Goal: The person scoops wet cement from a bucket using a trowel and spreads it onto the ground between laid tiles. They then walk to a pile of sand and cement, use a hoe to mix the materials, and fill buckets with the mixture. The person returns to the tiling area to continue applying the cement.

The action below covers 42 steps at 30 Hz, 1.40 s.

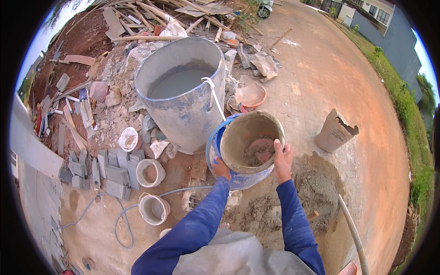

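A mortar-caked bucket (233,142) tilts toward me in front of my body, its mouth facing up. Inside lie grey mortar and a flat reddish piece (263,149). My right hand (283,160) grips its right rim, thumb over the edge. Low on the left side, my left hand (222,168) holds the bucket, its fingers partly hidden. Directly beneath and behind is a blue container (247,179), mostly covered by the bucket. Next to them rises a large grey-blue drum (181,119) of grey water, with a white strap (215,97) over its rim.
A mound of wet mortar (316,192) lies at right, beside a long handle (352,231) and an open paper sack (335,130). Small white buckets (150,173), stacked grey tiles (118,176) and a hose (120,224) are at left. Rubble and wood (151,20) fill the back.
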Tool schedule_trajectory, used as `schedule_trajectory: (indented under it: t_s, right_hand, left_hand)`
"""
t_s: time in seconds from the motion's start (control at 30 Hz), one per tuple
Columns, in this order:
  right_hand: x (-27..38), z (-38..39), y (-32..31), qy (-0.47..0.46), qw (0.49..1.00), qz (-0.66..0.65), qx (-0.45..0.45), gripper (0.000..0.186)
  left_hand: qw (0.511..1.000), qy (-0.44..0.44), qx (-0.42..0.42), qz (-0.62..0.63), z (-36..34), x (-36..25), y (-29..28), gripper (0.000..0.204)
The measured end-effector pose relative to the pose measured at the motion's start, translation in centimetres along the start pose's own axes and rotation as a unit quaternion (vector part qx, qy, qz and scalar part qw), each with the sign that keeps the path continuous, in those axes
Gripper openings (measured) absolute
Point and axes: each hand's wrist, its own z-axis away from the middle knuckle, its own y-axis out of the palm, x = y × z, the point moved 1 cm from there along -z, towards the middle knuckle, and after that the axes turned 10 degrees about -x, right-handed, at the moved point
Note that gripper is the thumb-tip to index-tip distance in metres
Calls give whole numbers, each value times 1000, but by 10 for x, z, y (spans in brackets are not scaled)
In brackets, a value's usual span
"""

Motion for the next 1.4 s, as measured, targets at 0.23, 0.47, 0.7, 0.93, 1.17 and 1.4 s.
schedule_trajectory:
  t_s: [0.23,0.47,0.7,0.93,1.17,1.4]
  right_hand:
    - [-57,-49,37,-1,999,33,-12,15]
    - [-126,-79,56,-10,967,243,-75,16]
    - [-145,-71,82,-77,862,499,-45,26]
    - [-161,-70,93,-109,847,520,19,28]
    - [-171,-75,77,-83,887,455,11,28]
    - [-151,-64,51,226,963,-44,-139,25]
  left_hand:
    - [994,-52,-92,12,37,-37,11,65]
    - [992,1,-96,86,23,-24,25,64]
    - [989,37,-121,76,12,-12,31,63]
    - [983,51,-160,77,9,-13,34,57]
    - [990,10,-106,96,19,-22,23,62]
    - [979,38,-136,148,-4,12,38,58]
